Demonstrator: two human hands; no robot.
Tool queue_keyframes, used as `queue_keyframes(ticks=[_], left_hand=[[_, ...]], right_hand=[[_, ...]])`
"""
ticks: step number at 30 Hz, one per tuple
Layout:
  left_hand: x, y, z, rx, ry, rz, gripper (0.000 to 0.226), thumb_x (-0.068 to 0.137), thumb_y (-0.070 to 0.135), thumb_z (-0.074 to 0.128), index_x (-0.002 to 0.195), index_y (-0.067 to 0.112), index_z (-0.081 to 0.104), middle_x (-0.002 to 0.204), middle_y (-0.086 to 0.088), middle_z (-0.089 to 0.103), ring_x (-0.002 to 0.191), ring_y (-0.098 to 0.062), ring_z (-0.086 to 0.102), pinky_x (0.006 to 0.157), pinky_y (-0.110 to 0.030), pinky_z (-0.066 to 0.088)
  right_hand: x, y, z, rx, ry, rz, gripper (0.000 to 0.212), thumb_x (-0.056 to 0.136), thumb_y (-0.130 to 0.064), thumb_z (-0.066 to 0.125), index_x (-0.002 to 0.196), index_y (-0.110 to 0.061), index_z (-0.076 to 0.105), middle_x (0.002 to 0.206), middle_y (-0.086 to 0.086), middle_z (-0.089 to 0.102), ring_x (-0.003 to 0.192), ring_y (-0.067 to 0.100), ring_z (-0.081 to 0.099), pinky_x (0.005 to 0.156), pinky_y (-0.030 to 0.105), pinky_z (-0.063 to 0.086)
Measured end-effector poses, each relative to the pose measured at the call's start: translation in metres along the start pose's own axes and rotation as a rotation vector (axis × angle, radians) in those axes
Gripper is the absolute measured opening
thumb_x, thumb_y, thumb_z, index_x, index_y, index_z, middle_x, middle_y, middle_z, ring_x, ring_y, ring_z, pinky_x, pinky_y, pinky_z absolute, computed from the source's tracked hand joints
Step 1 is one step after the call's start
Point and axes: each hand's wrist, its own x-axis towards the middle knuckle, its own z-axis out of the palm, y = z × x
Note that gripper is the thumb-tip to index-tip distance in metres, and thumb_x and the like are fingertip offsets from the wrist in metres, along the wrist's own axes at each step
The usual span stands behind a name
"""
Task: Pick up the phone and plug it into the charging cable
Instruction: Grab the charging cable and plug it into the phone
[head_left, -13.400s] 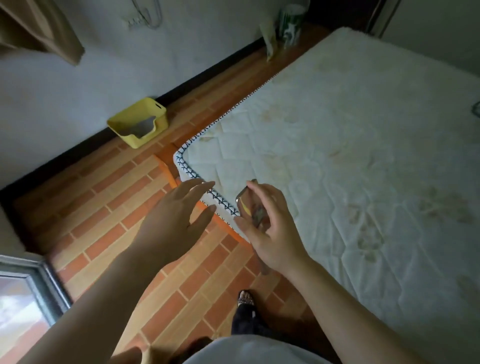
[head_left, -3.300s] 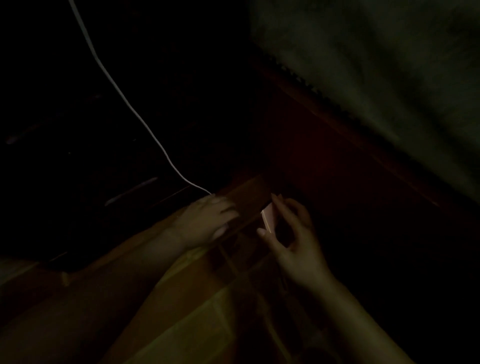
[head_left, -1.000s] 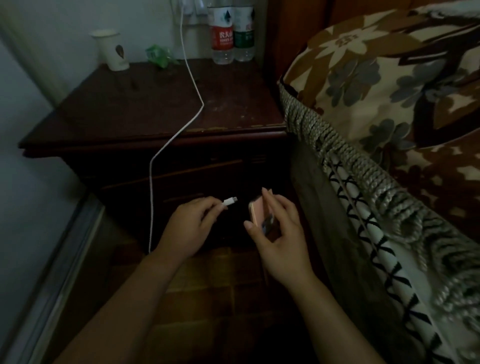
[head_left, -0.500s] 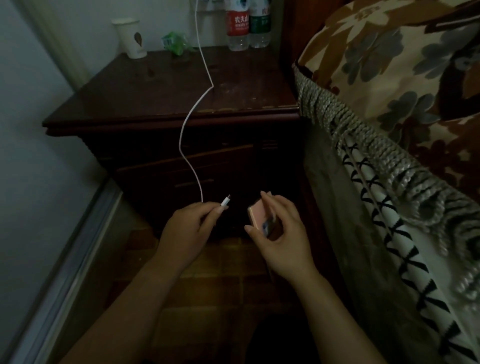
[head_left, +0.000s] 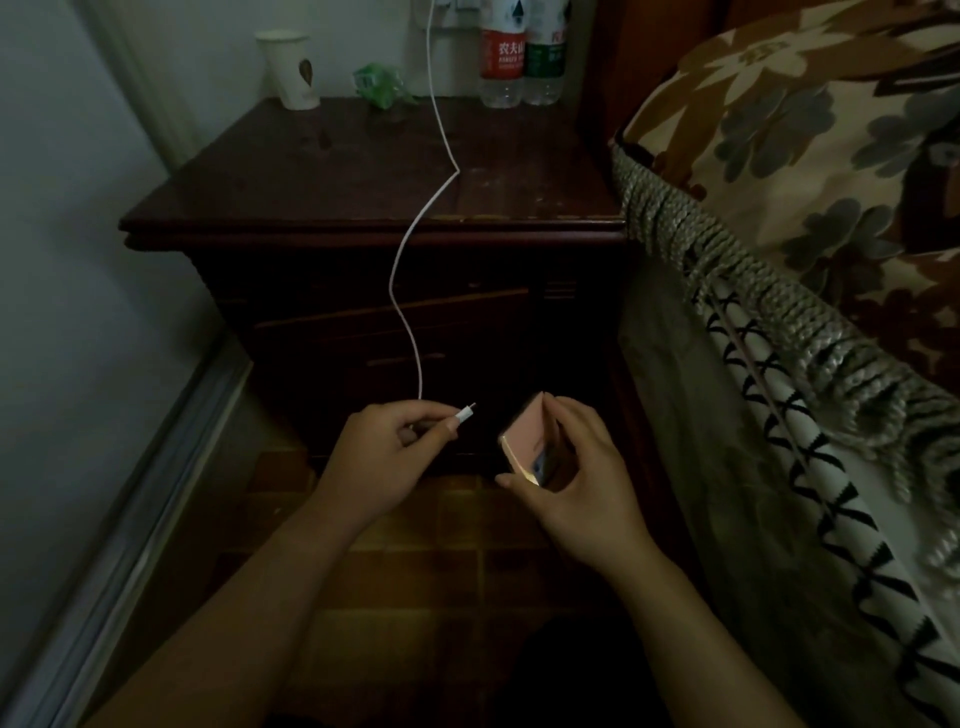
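Note:
My right hand (head_left: 582, 467) holds a pink phone (head_left: 524, 441) by its edges, tilted with one short end facing left. My left hand (head_left: 387, 452) pinches the white plug (head_left: 464, 414) of the charging cable (head_left: 410, 291) between thumb and fingers. The plug tip points right at the phone, with a small gap between the two. The cable runs up from my left hand, over the front edge of the dark wooden nightstand (head_left: 322, 208), and on up the wall to a socket (head_left: 447, 6) at the top edge of the view.
On the nightstand stand a paper cup (head_left: 290, 70), a crumpled green wrapper (head_left: 379, 85) and two water bottles (head_left: 519, 57). A bed with a floral blanket (head_left: 810, 156) and fringed cover (head_left: 753, 291) fills the right. A grey wall (head_left: 78, 260) lies left; brick tile floor (head_left: 415, 561) below.
The view has steadied on the nightstand. My left hand has brought the plug slightly closer to the phone; the cable now hangs straighter above my hand. My right hand holds the phone almost unmoved.

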Motion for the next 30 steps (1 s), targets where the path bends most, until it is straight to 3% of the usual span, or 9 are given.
queue_keyframes(ticks=[4,9,13,17,23,30], left_hand=[[-0.0019,0.0045,-0.0031,0.013,0.035,0.028,0.019,0.079,0.031,0.066,0.084,0.049,0.062,0.070,0.017,0.065,0.055,0.001,0.054,0.047,-0.008,0.040],[-0.0020,0.0063,-0.0027,0.122,0.021,0.103,0.014,0.081,0.027,0.064,0.094,0.026,0.069,0.075,0.019,0.059,0.068,0.008,0.054,0.056,-0.007,0.041],[0.0005,0.0067,-0.0038,0.237,-0.021,0.167,0.020,0.085,0.031,0.060,0.100,0.020,0.069,0.082,0.013,0.059,0.075,0.000,0.056,0.061,-0.012,0.040],[0.0013,0.0070,-0.0047,0.265,-0.034,0.209,0.025,0.085,0.028,0.059,0.107,0.016,0.067,0.084,0.010,0.059,0.073,0.000,0.054,0.061,-0.013,0.039],[0.0037,0.0071,-0.0043,0.289,-0.069,0.207,0.027,0.085,0.024,0.061,0.111,0.019,0.066,0.088,0.009,0.060,0.074,-0.003,0.054,0.062,-0.019,0.044],[0.0073,0.0057,-0.0064,0.353,-0.163,0.237,0.025,0.089,0.026,0.054,0.112,0.022,0.065,0.091,0.007,0.061,0.076,-0.005,0.053,0.063,-0.021,0.042]], right_hand=[[0.0011,-0.0009,0.0011,-0.045,-0.029,-0.036,0.087,0.070,-0.028,0.080,0.142,-0.025,0.032,0.134,-0.019,0.031,0.118,-0.013,0.026,0.083,-0.009,0.023],[-0.0005,0.0016,0.0018,-0.084,-0.075,-0.054,0.088,0.071,-0.032,0.078,0.143,-0.028,0.029,0.132,-0.027,0.023,0.111,-0.030,0.018,0.080,-0.010,0.022],[-0.0003,0.0016,0.0033,-0.104,-0.106,-0.072,0.088,0.071,-0.034,0.078,0.143,-0.028,0.029,0.134,-0.025,0.024,0.115,-0.021,0.021,0.083,-0.008,0.022],[-0.0015,0.0036,0.0049,-0.070,-0.115,-0.073,0.087,0.072,-0.032,0.078,0.144,-0.028,0.029,0.134,-0.025,0.025,0.116,-0.028,0.017,0.085,-0.007,0.022],[-0.0009,0.0076,0.0069,-0.063,-0.121,-0.073,0.087,0.072,-0.033,0.077,0.144,-0.030,0.027,0.129,-0.039,0.019,0.118,-0.027,0.016,0.086,-0.007,0.022],[0.0011,0.0050,0.0044,-0.125,-0.163,-0.102,0.088,0.073,-0.034,0.076,0.144,-0.028,0.026,0.133,-0.025,0.025,0.120,-0.014,0.025,0.089,-0.004,0.025]])
